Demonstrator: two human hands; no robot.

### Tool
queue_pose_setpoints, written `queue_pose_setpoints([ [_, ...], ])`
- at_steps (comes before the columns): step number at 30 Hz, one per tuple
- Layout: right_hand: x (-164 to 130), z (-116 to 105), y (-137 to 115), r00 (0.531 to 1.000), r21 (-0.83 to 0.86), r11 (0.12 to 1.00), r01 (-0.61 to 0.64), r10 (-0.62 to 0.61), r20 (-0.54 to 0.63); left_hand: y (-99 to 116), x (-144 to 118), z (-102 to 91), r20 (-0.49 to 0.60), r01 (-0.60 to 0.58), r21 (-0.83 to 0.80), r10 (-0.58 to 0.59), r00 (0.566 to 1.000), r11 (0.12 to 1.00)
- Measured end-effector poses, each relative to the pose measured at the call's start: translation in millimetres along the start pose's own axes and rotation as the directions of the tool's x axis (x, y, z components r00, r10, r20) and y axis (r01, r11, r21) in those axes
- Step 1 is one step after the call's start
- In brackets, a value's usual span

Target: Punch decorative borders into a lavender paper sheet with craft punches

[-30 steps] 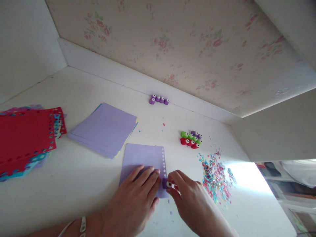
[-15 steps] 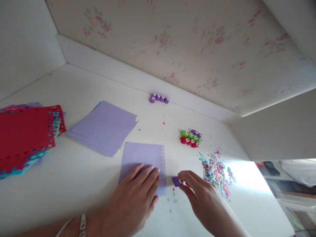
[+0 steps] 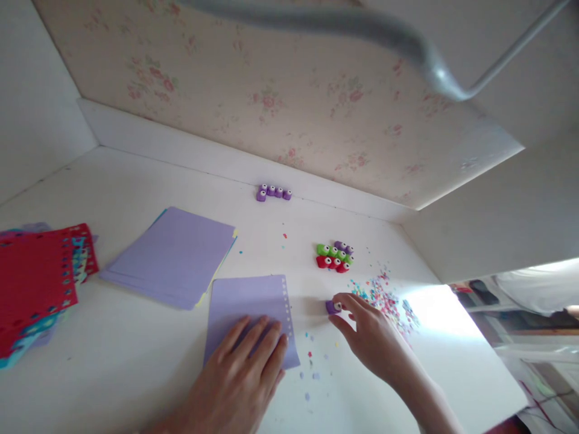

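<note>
My left hand (image 3: 246,367) lies flat, fingers stretched out, on a lilac sheet of paper (image 3: 248,295). A row of small punched holes runs down the sheet's right edge. To the right of the sheet, my right hand (image 3: 364,325) has its thumb and index finger around a small purple craft punch (image 3: 333,307) with a white top. Whether the punch touches the table cannot be made out. Small punched bits (image 3: 310,355) lie between the sheet and my right hand. Green, red and purple punches (image 3: 335,257) stand grouped just beyond.
A stack of lilac paper (image 3: 176,259) lies at the left, with punched red sheets (image 3: 36,271) farther left. Several purple punches (image 3: 274,191) stand near the back wall. A colourful confetti pile (image 3: 384,298) lies behind my right hand. A grey tube (image 3: 316,18) crosses the top.
My right hand has moved the purple punch away from the sheet's edge, to the right and back. More coloured bits show beside the sheet. My left hand stays on the paper; the view has shifted.
</note>
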State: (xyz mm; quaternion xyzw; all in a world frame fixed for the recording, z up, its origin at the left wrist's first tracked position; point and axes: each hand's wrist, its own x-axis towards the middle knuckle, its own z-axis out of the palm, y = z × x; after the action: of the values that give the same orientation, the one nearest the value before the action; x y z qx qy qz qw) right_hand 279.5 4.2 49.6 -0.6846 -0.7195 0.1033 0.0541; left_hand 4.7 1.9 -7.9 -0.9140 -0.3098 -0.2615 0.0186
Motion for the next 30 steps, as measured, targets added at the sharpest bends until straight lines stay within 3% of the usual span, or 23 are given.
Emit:
queue_pose_setpoints([
  [7,2,-2,-3,0.998,0.09,0.994,-0.061,0.061,-0.006,3,-11,10.5,0.032,0.008,-0.04,-0.007,0.999,0.999],
  [14,3,-16,-7,0.996,0.129,0.988,-0.083,0.085,-0.014,4,-14,7.8,0.091,-0.034,-0.06,0.039,0.995,0.998],
  [23,4,-7,-6,0.999,0.079,0.997,-0.005,0.009,-0.041,4,-13,6.2,0.105,-0.016,-0.098,0.027,0.994,0.995],
  [27,5,-5,-4,0.999,0.062,0.998,0.013,-0.01,-0.048,5,-8,4.6,0.049,0.054,-0.198,-0.045,0.998,0.979],
  [30,7,-2,-3,0.999,0.051,0.998,0.022,-0.02,-0.036,2,0,-1.9,0.048,0.177,-0.355,-0.171,0.984,0.918],
])
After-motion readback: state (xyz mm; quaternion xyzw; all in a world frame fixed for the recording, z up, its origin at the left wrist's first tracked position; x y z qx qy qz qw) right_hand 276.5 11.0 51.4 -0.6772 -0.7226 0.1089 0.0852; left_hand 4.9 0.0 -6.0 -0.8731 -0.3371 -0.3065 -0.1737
